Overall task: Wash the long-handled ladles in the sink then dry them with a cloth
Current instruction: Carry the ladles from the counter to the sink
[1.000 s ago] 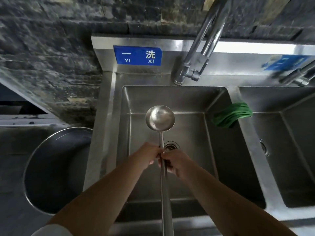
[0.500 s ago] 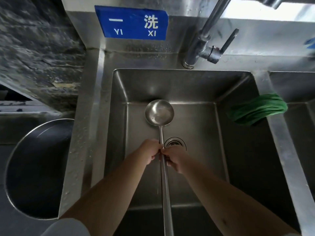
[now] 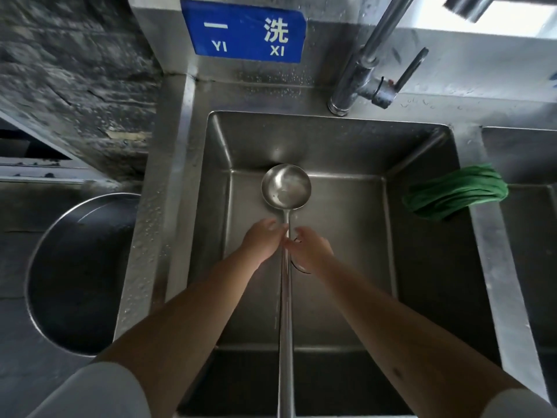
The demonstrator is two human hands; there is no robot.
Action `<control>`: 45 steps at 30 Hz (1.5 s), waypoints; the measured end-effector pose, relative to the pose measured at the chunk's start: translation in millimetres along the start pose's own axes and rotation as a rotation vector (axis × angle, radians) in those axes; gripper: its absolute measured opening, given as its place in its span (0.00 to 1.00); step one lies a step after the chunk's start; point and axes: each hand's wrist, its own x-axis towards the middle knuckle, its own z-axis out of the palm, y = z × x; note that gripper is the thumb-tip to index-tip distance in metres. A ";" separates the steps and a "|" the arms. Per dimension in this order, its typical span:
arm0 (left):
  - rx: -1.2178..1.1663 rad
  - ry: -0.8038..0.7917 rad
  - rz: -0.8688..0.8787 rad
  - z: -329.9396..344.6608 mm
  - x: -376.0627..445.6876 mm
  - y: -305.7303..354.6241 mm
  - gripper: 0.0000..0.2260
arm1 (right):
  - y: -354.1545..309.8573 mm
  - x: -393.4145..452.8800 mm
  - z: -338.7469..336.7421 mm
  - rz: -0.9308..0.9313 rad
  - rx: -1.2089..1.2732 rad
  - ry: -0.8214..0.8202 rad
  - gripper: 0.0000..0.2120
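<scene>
Both hands, left hand [image 3: 261, 240] and right hand [image 3: 310, 250], higher up ladle [image 3: 285, 188] handle, still gripping it.

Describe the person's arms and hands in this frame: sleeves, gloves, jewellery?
Both forearms are bare. A light, whitish sleeve edge shows at each bottom corner of the head view, ending well short of the wrists. The left hand and right hand wear no gloves. No watch, ring or bracelet is visible on either, though the fingers are slightly blurred.
</scene>
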 end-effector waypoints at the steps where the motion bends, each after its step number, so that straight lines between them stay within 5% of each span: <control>1: 0.069 0.019 0.030 -6.2 -8.6 5.8 0.17 | -2.4 -6.9 -6.1 -0.029 -0.034 0.021 0.30; 7: 0.621 0.143 0.450 -49.8 -74.4 50.2 0.25 | -17.1 -60.3 -65.2 -0.285 -0.511 0.147 0.43; 12: 0.840 0.298 0.439 -74.0 -141.0 80.5 0.32 | -31.0 -121.2 -117.0 -0.494 -0.703 0.262 0.44; 25: 1.030 0.502 0.468 -57.1 -300.0 132.5 0.40 | -7.6 -246.1 -204.6 -0.532 -0.777 0.282 0.49; 32: 0.969 0.734 0.398 -60.3 -357.6 111.4 0.36 | -19.8 -264.4 -195.2 -0.769 -0.845 0.266 0.48; 45: 0.746 1.066 -0.242 -82.9 -569.1 -75.6 0.36 | -99.2 -399.6 5.6 -1.406 -1.153 -0.027 0.46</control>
